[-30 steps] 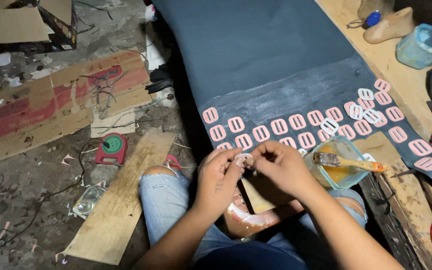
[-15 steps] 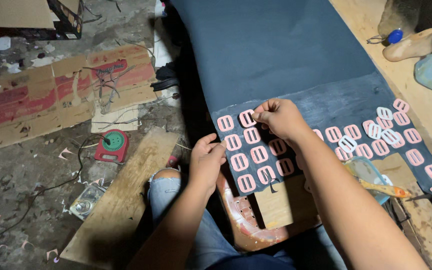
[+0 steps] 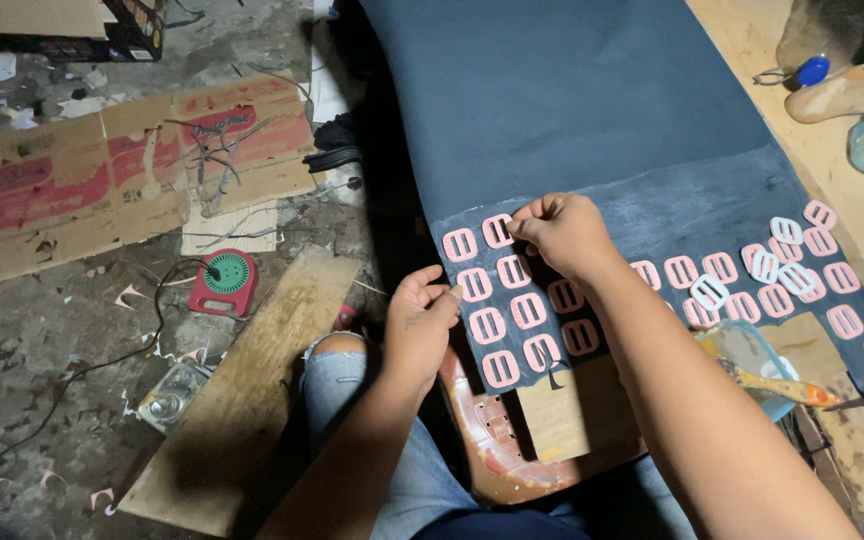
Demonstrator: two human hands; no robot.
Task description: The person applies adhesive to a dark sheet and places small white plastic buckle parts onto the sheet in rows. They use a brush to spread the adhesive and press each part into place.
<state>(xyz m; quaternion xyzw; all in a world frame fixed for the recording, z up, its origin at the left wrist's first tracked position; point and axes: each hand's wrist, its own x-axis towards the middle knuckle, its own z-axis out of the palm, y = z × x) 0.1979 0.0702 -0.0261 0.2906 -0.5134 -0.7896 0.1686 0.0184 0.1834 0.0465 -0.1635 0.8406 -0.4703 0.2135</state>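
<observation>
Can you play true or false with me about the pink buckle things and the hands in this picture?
1. The right hand presses a pink buckle piece onto the dark blue sheet. True.
2. The left hand is holding a brush. False: it rests at the sheet's left edge, holding nothing that shows.
3. The pink pieces lie in rows. True.
4. The small round fan on the floor is blue. False: it is red and green.
5. A wooden shoe form lies at the upper right. True.
</observation>
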